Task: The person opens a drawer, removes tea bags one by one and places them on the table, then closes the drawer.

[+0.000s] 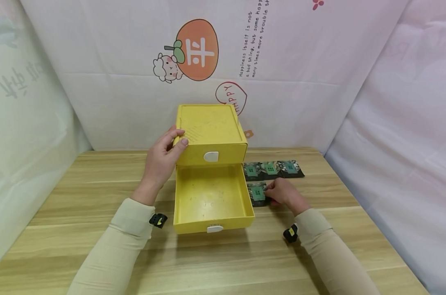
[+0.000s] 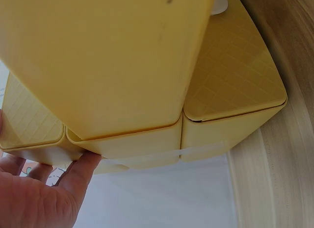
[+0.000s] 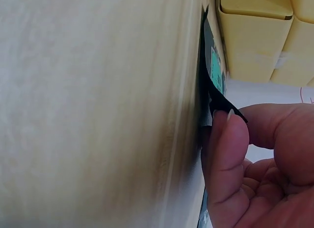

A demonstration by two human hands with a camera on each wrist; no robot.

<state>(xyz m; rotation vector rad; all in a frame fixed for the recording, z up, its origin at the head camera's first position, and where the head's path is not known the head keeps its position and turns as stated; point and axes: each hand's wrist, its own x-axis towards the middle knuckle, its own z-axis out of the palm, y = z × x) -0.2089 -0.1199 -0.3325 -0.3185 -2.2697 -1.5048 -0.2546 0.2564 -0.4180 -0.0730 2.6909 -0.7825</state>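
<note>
Pinch, right hand point(image 1: 286, 194): thumb and fingers pressed together on the right edge of a dark packet point(image 1: 258, 194) with a green label point(image 3: 216, 66); right wrist view shows that edge bent up off the wooden table point(image 1: 53, 229). Packet position: just right of the yellow cabinet point(image 1: 209, 123), beside its pulled-out drawer point(image 1: 190, 227), which hides part of the packet from the head camera.

Left hand point(image 1: 163, 153): grips the cabinet's upper left edge, thumb at the front corner, fingers around the side.

Cabinet: three tiers; middle drawer extended toward the person, bare inside, white handle point(image 1: 215, 229) on its front; top and bottom drawers pushed in. Three similar packets point(image 1: 270, 169) in a row, right of the cabinet, behind the pinched one. Printed white cloth point(image 1: 281, 114) hangs behind the cabinet.
</note>
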